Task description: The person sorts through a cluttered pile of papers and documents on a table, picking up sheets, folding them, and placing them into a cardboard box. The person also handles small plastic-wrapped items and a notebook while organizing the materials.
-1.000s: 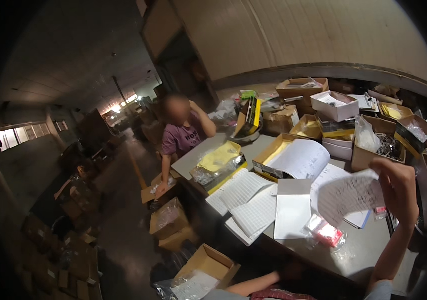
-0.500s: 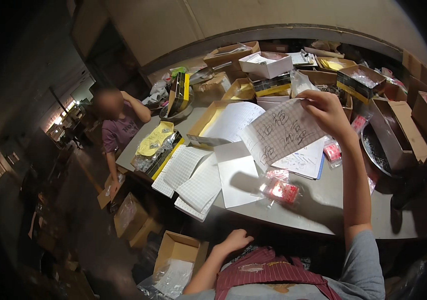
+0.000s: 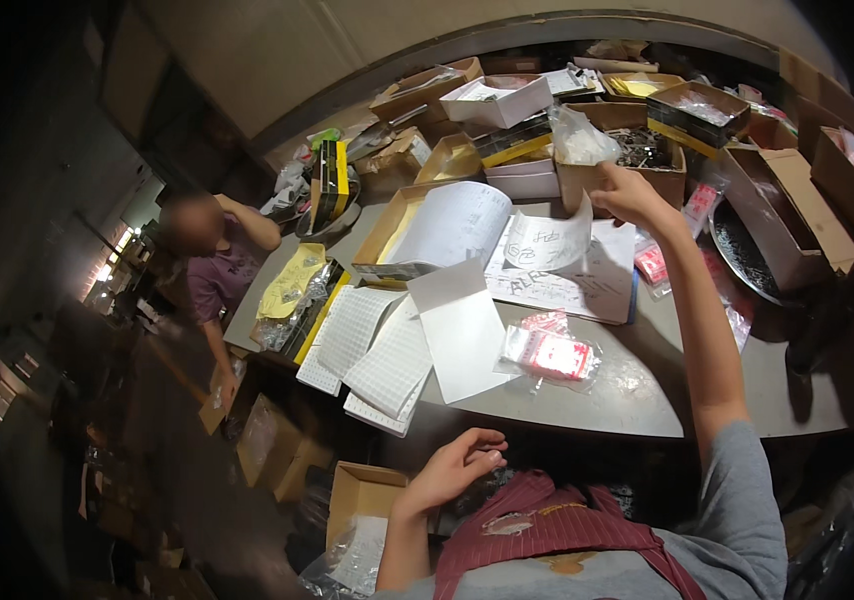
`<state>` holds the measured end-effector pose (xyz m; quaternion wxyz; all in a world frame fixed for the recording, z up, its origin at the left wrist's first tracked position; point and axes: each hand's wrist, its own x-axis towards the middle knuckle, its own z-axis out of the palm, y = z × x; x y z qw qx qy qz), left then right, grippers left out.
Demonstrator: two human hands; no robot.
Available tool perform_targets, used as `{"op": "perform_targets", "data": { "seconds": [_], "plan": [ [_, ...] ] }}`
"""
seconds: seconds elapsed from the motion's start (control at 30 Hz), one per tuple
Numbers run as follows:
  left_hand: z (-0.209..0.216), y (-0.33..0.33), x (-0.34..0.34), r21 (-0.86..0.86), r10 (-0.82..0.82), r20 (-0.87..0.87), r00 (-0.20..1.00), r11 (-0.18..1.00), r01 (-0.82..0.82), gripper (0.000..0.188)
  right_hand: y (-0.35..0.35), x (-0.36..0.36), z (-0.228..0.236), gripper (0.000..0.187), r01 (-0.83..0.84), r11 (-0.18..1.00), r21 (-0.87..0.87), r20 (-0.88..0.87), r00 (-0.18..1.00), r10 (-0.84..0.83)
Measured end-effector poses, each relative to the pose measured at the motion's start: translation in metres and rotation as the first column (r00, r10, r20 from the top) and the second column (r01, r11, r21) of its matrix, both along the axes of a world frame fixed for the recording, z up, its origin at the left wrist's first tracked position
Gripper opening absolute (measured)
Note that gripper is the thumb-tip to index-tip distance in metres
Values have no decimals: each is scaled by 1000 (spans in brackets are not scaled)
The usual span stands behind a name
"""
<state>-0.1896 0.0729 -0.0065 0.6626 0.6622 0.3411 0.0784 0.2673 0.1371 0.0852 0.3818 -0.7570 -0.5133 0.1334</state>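
Observation:
My right hand (image 3: 633, 198) is closed on the edge of a thin handwritten sheet of paper (image 3: 550, 243), which curls over a stack of written papers with a blue edge (image 3: 597, 285). Low in front of the table, above my lap, my left hand (image 3: 454, 468) is empty, its fingers loosely bent and a little apart. To the left of the papers are a blank white sheet (image 3: 459, 345) and gridded paper pads (image 3: 372, 350). Small clear bags with red-and-white labels (image 3: 559, 356) lie near the table's front edge.
Cardboard boxes of small parts (image 3: 637, 150) and a white box (image 3: 497, 105) crowd the table's back. A round tray of dark bits (image 3: 739, 250) sits at right. Another person (image 3: 217, 265) is at the left end. Below stands an open carton (image 3: 362, 495).
My right hand has tipped the sheet down and away, uncovering the written papers beneath. My left hand has risen slightly, its fingers more spread. The whole view has shifted.

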Motion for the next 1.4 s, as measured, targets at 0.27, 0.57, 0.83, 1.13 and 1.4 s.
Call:
{"op": "perform_targets", "data": {
  "seconds": [0.27, 0.57, 0.83, 1.13, 1.4],
  "plan": [
    [10, 18, 19, 138, 180, 300, 937, 964, -230, 25, -12, -37, 18, 47, -290, 922, 255, 204, 949, 242],
    [1, 29, 97, 701, -78, 323, 943, 689, -183, 18, -46, -70, 43, 39, -439, 842, 314, 392, 868, 306],
    [-43, 33, 127, 881, -222, 332, 917, 419, -218, 25, -49, -76, 54, 27, -476, 877, 66, 301, 848, 437],
    [-26, 25, 126, 918, -218, 316, 923, 317, -239, 30, 15, -26, -36, 48, -371, 922, -115, 401, 831, 384],
    [-25, 22, 125, 916, -147, 339, 929, 277, -290, 25, 22, -19, -51, 122, -134, 865, -484, 390, 852, 350]
  ]
}}
